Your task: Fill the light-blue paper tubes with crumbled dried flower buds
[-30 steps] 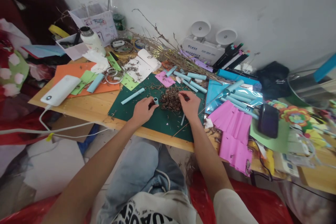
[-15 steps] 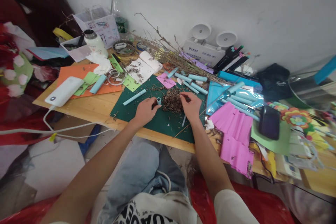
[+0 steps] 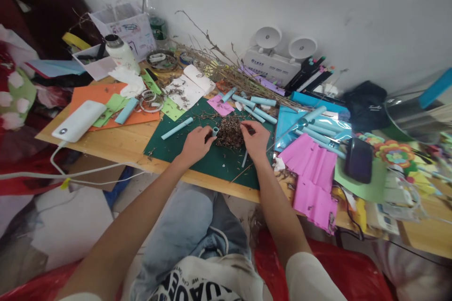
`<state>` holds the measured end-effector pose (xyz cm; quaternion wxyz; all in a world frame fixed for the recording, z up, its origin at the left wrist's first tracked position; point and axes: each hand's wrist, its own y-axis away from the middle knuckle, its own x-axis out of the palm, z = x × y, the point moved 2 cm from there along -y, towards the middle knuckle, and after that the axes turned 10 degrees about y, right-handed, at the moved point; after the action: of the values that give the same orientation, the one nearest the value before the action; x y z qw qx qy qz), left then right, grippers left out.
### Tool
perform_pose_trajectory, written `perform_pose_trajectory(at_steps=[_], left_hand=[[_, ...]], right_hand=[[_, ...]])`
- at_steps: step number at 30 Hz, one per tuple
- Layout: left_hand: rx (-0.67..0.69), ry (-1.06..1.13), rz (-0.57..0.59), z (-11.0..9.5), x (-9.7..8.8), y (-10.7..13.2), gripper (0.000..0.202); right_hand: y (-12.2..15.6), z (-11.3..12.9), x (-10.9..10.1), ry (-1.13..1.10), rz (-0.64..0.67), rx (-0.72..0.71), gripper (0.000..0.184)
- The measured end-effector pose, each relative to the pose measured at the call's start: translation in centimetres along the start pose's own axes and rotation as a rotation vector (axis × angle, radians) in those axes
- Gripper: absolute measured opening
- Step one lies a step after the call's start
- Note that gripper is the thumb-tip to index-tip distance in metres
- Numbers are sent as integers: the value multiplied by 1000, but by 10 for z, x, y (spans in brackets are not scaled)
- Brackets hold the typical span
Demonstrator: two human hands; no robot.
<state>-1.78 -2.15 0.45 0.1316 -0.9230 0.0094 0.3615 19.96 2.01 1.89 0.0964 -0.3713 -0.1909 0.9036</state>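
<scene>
My left hand [image 3: 197, 143] is closed on a short light-blue paper tube [image 3: 215, 130], its open end facing up. Right beside the tube lies a heap of dry brown plant bits [image 3: 230, 132] on the dark green mat [image 3: 205, 164]. At the heap's right edge is my right hand [image 3: 254, 138], fingertips pinched together at the bits; what they hold is too small to make out. A longer blue paper tube [image 3: 177, 128] lies on the mat to the left, and several more blue tubes [image 3: 254, 108] lie at its back right.
A white power bank [image 3: 78, 121] with a cable lies at the left on orange paper. Dry twigs [image 3: 243, 75] lie along the back before a white router [image 3: 271, 68]. Pink crepe paper [image 3: 312, 174] and a dark phone-like device [image 3: 359, 160] are at the right.
The view has shifted slightly. My left hand has brought the short tube a little closer to the heap, its opening turned more toward me. My right hand stays at the heap's edge.
</scene>
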Motion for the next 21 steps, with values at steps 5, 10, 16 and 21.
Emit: perform_pose_trajectory(at_steps=[5, 10, 16, 21], left_hand=[[19, 7, 4, -2, 1, 0, 13], [26, -21, 4, -6, 0, 2, 11], [31, -11, 15, -8, 1, 2, 13], [28, 8, 21, -7, 2, 2, 15]], right_hand=[[0, 3, 0, -37, -3, -29, 22], [0, 2, 1, -37, 18, 33, 18], [-1, 9, -4, -65, -20, -14, 15], [0, 12, -4, -54, 3, -9, 14]])
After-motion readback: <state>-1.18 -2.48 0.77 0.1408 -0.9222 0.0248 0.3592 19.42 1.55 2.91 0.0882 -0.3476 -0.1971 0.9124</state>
